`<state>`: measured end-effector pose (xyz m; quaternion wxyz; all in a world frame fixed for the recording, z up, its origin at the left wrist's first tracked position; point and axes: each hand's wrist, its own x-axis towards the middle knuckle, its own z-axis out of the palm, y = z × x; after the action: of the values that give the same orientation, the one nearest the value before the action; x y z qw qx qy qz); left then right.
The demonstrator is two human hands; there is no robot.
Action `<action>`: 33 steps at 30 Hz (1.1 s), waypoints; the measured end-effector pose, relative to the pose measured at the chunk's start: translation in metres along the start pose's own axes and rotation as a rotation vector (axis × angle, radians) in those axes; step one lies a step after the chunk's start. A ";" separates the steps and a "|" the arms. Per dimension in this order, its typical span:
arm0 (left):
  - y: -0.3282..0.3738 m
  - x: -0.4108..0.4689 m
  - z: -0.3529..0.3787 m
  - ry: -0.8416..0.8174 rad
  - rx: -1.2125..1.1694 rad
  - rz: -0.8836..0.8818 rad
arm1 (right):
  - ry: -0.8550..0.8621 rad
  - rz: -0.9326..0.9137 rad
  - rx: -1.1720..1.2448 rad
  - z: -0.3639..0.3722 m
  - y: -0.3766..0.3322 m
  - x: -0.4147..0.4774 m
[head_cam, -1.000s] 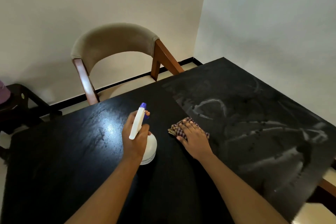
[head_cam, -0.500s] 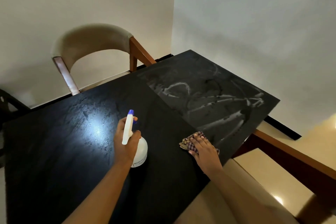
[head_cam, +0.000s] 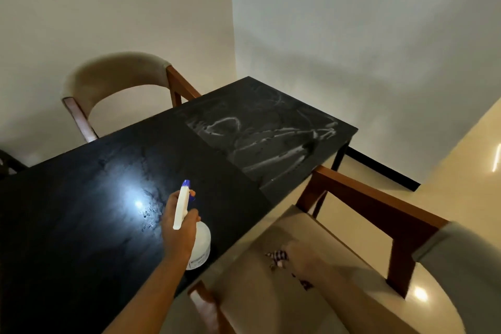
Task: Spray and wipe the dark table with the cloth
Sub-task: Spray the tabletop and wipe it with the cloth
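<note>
The dark table (head_cam: 81,225) fills the left and middle of the head view, with pale smeared streaks (head_cam: 260,138) on its far right part. My left hand (head_cam: 177,228) grips the neck of a white spray bottle (head_cam: 202,241) with a blue nozzle, which stands upright near the table's near edge. My right hand (head_cam: 306,259) is off the table, over the seat of the near chair, and is blurred by motion. It holds the checked cloth (head_cam: 278,257), which sticks out from its fingers.
A beige chair with wooden arms (head_cam: 366,198) stands at the table's near right side, under my right arm. Another beige chair (head_cam: 116,73) is tucked in at the far side. White walls meet in a corner behind. Glossy cream floor lies at the right.
My right hand has slid the cloth toward me, off the table's edge and over the chair seat. The view has swung right. My left hand stays on the bottle.
</note>
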<state>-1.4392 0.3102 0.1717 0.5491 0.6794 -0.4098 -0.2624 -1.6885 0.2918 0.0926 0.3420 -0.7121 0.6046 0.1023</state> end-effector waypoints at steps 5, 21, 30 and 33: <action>0.014 -0.091 0.035 -0.032 -0.065 -0.025 | 0.089 -0.078 0.064 -0.002 0.046 -0.063; 0.045 -0.244 0.121 -0.207 -0.053 -0.276 | 0.232 -0.043 0.603 -0.018 0.120 -0.183; 0.079 -0.255 0.220 -0.180 -0.062 -0.290 | 0.185 -0.106 0.967 -0.082 0.200 -0.155; 0.088 -0.256 0.263 -0.078 -0.073 -0.298 | 0.124 -0.145 1.060 -0.105 0.235 -0.140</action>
<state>-1.8093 0.3814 0.1638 0.5119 0.7017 -0.3158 -0.3820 -1.9704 0.3298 0.1636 0.6244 -0.4865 0.5418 -0.2827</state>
